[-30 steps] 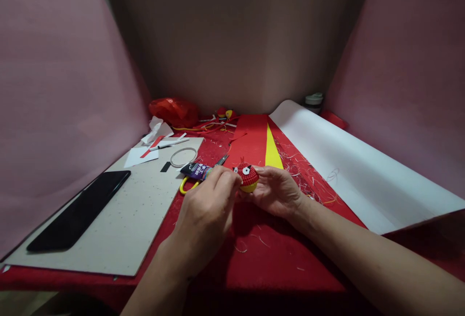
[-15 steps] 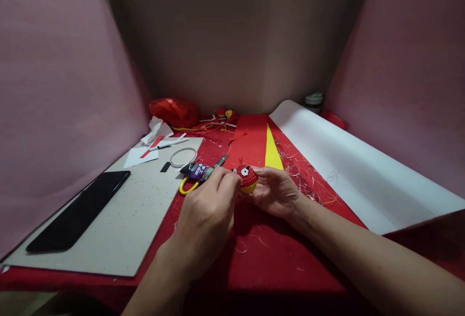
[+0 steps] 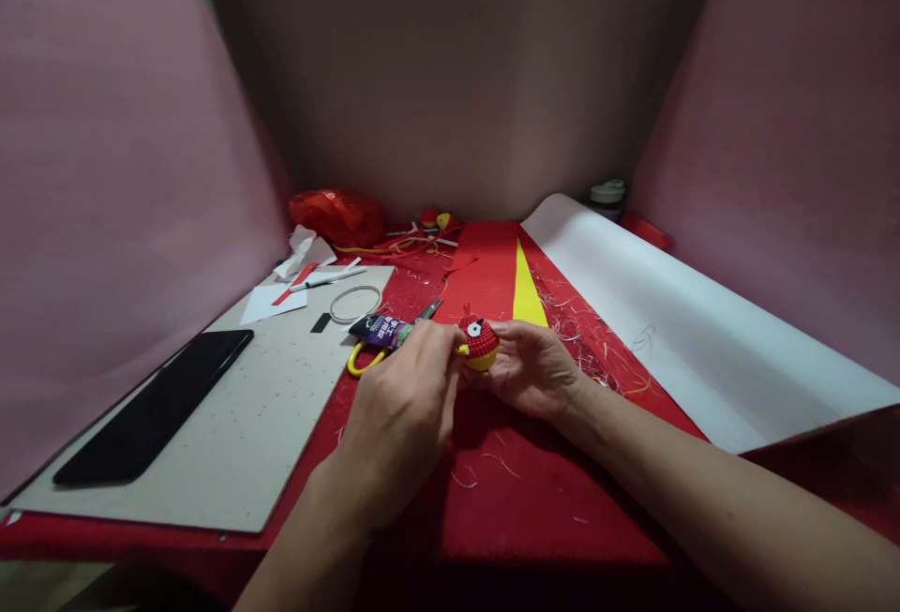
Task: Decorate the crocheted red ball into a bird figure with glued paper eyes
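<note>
A small ribbed bird figure (image 3: 482,346), red above and yellow below with a white eye, is held just above the red cloth. From the right, my right hand (image 3: 532,368) grips it with the thumb on top and the fingers beneath. At the bird's left side, my left hand (image 3: 412,387) is closed, its fingertips pinching by a small yellow beak-like piece (image 3: 462,350). Behind the left knuckles lie a purple glue tube (image 3: 382,331) and yellow-handled scissors (image 3: 362,364). The bird's far side is hidden.
To the left a black phone (image 3: 158,406) lies on a grey board (image 3: 232,481), with a ring (image 3: 355,304) and a pen (image 3: 327,280). Red corrugated paper (image 3: 488,265), a curled white sheet (image 3: 633,312), a red bag (image 3: 337,215) and another red-and-yellow figure (image 3: 442,221) are farther back.
My left fingers have slid slightly back from the bird's face, so the yellow beak-like piece shows now. The bird has turned a little; my right hand keeps its hold.
</note>
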Available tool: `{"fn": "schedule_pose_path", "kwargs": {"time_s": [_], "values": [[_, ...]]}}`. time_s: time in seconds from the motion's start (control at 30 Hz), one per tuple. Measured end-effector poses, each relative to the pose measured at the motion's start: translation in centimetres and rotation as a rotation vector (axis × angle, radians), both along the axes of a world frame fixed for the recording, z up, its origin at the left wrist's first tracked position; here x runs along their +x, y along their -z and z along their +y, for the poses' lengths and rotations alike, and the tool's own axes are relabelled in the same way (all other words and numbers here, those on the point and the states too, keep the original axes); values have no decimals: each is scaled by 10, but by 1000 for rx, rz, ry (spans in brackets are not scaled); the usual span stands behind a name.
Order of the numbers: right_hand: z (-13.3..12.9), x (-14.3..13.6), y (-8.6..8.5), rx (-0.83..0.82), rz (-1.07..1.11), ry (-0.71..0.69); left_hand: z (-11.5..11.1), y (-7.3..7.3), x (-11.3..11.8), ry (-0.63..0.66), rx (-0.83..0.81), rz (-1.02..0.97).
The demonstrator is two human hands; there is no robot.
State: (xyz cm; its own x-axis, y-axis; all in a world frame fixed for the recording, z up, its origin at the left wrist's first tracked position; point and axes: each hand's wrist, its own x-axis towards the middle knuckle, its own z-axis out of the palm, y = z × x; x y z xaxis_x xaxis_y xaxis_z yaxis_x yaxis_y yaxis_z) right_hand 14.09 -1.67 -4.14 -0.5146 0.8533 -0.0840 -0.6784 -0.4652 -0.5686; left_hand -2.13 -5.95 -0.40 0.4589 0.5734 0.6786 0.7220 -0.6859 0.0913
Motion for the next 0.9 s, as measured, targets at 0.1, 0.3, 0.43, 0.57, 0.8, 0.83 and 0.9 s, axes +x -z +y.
{"fn": "schedule_pose_path", "kwargs": {"time_s": [0.1,0.3,0.43,0.57,0.8,0.83,0.9], "values": [[1,0,1,-13,4,5,0,0,-1,4,0,3],[1,2,3,18,13,6,-1,-1,-1,7,-32,29],[2,2,2,94,17,-45,-3,-1,-2,22,-47,24],[2,2,2,111,7,-65,-4,-3,-2,37,-76,23],[0,4,1,61,-15,-25,-6,-6,0,52,-109,-53],[0,4,1,54,-15,-19,-6,-6,-1,44,-119,-90],[0,4,0,49,-12,-13,-5,-3,-2,21,-135,-148]]}}
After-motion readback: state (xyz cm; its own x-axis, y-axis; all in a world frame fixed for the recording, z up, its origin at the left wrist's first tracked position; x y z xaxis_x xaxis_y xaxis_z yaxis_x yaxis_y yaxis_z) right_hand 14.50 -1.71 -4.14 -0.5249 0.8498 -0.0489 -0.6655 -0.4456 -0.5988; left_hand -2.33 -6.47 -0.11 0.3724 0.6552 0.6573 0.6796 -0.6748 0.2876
